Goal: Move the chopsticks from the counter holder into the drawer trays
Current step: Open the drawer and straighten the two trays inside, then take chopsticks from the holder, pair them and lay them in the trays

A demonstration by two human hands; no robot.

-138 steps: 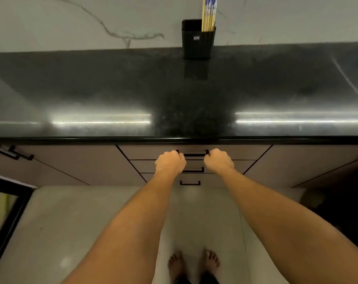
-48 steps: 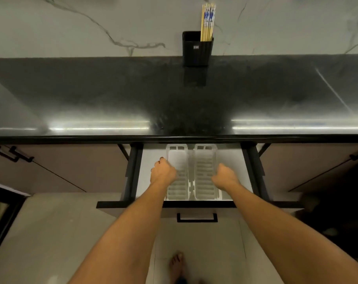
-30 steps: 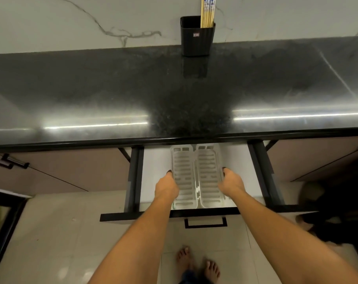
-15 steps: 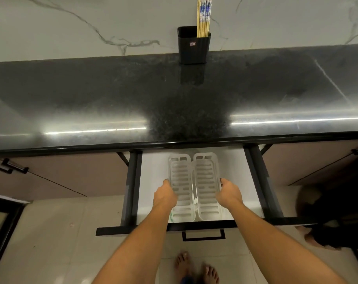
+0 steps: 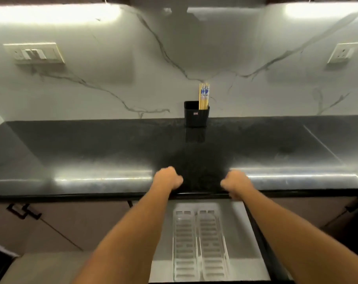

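Nearest the camera, a drawer stands pulled out below the tabletop, holding two pale slotted trays laid side by side, their long sides touching, each ribbed with rows of short openings; neither tray holds anything. Two bare forearms reach forward over the drawer. Beyond the trays, the left hand and right hand hover above the front edge of the glossy black tabletop, well apart from each other, each curled loosely with knuckles up and gripping nothing; motion blur hides the fingers, so how tightly they are closed cannot be told. Bright light strips reflect on the stone to either side of the hands. Farther back, against the white veined marble wall, a black square holder sits upright on the tabletop, a small label on its front. Chopsticks stand bunched in its right corner, upright and leaning slightly, pale yellow wood with blue-and-white patterned bands near their tops. A switch plate is mounted high on the wall at left, a socket at right.
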